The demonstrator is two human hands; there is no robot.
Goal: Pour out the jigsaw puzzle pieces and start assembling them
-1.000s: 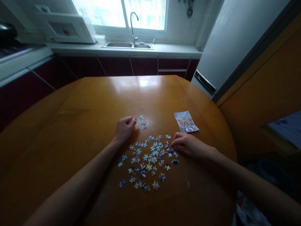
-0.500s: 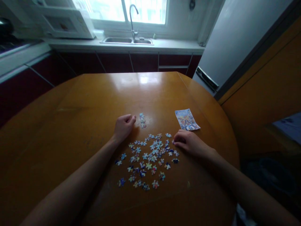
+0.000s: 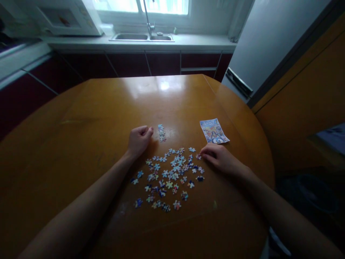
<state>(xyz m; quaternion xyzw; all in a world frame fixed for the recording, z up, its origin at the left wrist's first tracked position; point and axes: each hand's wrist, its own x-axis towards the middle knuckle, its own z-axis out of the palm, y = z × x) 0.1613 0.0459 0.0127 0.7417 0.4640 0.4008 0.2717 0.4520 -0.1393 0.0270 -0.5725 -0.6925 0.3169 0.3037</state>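
Observation:
My left hand (image 3: 140, 140) rests on the table as a loose fist, thumb along the curled fingers, and nothing shows in it. Just right of it lies a narrow strip of joined jigsaw pieces (image 3: 161, 133), apart from the hand. My right hand (image 3: 217, 155) is closed in a pinch at the right edge of the loose pieces. At its fingertips is a small pinkish jigsaw piece (image 3: 198, 157), partly covered by them. Between my forearms, many loose jigsaw pieces (image 3: 176, 168) are spread out, pale blue ones mostly in the middle and darker ones nearer me.
A printed picture sheet (image 3: 214, 130) lies just beyond my right hand. The wooden table (image 3: 107, 108) has rounded sides. Past its far edge are a counter with a sink (image 3: 132, 37), a microwave (image 3: 64, 18) at left and a fridge (image 3: 275, 43) at right.
My view has tipped slightly down, so everything sits higher in the picture. More of the pinkish piece shows at my right fingertips. My left hand stays a fist beside the strip.

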